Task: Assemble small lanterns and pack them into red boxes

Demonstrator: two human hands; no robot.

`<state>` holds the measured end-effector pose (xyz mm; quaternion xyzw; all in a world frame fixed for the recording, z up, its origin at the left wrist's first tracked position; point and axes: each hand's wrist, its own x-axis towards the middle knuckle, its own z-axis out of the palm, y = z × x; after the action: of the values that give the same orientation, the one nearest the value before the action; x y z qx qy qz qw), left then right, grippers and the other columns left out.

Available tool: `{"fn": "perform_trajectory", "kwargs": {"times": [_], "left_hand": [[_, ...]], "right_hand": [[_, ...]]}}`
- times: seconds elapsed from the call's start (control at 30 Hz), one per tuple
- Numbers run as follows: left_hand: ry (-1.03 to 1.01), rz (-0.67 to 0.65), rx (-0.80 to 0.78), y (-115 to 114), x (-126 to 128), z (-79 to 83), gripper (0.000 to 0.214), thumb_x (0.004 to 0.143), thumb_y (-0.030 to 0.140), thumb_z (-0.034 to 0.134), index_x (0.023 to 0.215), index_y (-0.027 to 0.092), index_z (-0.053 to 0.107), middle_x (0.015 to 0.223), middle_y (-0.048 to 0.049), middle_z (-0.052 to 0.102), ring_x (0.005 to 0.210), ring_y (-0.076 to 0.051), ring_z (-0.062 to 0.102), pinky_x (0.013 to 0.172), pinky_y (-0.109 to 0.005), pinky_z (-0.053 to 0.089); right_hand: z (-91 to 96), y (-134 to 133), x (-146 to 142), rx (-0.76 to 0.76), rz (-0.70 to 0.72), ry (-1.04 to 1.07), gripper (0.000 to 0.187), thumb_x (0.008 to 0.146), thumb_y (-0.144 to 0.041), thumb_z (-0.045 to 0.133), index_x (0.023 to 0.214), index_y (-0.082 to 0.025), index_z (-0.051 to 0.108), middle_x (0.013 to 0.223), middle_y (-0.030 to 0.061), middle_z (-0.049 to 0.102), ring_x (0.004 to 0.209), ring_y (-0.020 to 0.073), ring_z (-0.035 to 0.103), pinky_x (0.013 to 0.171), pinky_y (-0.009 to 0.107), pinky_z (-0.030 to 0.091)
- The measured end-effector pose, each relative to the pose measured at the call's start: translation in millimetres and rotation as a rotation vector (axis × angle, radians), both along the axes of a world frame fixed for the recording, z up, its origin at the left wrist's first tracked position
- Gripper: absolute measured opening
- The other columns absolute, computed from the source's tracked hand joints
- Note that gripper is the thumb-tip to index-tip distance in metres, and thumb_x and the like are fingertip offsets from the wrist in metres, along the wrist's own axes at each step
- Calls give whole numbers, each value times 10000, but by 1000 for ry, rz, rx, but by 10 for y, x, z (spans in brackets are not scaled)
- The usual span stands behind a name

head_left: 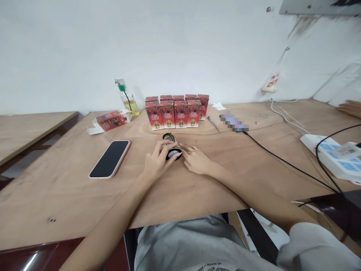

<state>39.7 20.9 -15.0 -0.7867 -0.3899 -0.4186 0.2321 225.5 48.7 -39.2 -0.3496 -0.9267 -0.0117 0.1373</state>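
Note:
On the table lies a small black and gold lantern-like ornament (173, 153) on its side, its round base turned toward me. My left hand (158, 157) is closed around it, thumb at the base and fingers over its body. Beside the base, my right hand (196, 159) rests low over the tabletop with its fingers stretched out toward the ornament. No object shows in the right hand. A few tiny metal pieces, perhaps screws, (197, 143) lie just beyond the right fingers. Part of the ornament is hidden by my left fingers.
Several red Christmas boxes (180, 114) stand behind my hands. An opened box (113, 120), a pump bottle (129, 101) and a phone (109, 159) are on the left. A screwdriver (213, 123), a cabled phone (233, 123) and a power strip (332, 154) lie right. Another person's hand (351, 108) rests far right.

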Motion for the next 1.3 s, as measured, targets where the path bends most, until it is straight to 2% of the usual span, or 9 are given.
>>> {"fn": "perform_trajectory", "kwargs": {"times": [0.23,0.6,1.3], "left_hand": [[-6,-4,-16,-12,6,11,286,860,367,600,1081,187,579,991,-56,662,873,-123,666,516,-148,432],[5,9,-21,-17,5,7,287,870,386,581,1080,190,581,987,-58,668,866,-125,669,514,-150,434],[8,12,-41,-32,13,16,293,868,385,584,1082,185,587,989,-64,671,870,-129,669,526,-155,442]], "right_hand": [[-24,1,-27,-16,-16,77,465,918,-218,373,1340,-26,409,1358,213,501,1311,240,439,1093,438,333],[-47,8,-29,-26,-12,104,452,921,-223,381,1335,-45,417,1362,200,503,1309,235,444,1099,442,332],[-36,7,-30,-30,1,76,451,931,-221,375,1328,-12,422,1366,220,489,1318,256,428,1105,444,323]]}}
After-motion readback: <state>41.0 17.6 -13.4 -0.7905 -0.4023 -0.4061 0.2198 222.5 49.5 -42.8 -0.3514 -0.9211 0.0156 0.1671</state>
